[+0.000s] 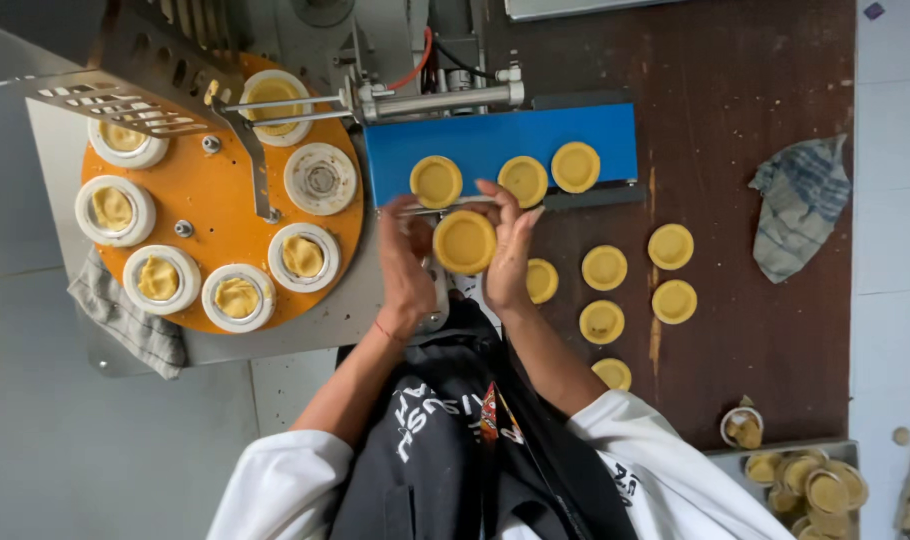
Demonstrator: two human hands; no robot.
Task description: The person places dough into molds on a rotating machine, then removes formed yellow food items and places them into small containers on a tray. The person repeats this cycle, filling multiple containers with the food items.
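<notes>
Both my hands hold one round yellow pastry shell (464, 242) between them, just below the blue belt (605, 130). My left hand (405, 270) cups its left side and my right hand (510, 250) grips its right side with fingers reaching up to the belt's edge. Three more pastry shells (436, 181) (523, 180) (575, 166) lie in a row on the belt. Left of my hands an orange turntable (225, 190) carries several white ring moulds (302, 256), most filled with lumps of dough; one mould (320, 179) is empty.
Several finished shells (603, 267) lie on the dark brown table (755, 330) to the right. A striped cloth (801, 205) lies at far right, another cloth (125, 320) under the machine's left corner. A tray (775, 455) of shells sits at bottom right. A metal arm (445, 100) spans the turntable.
</notes>
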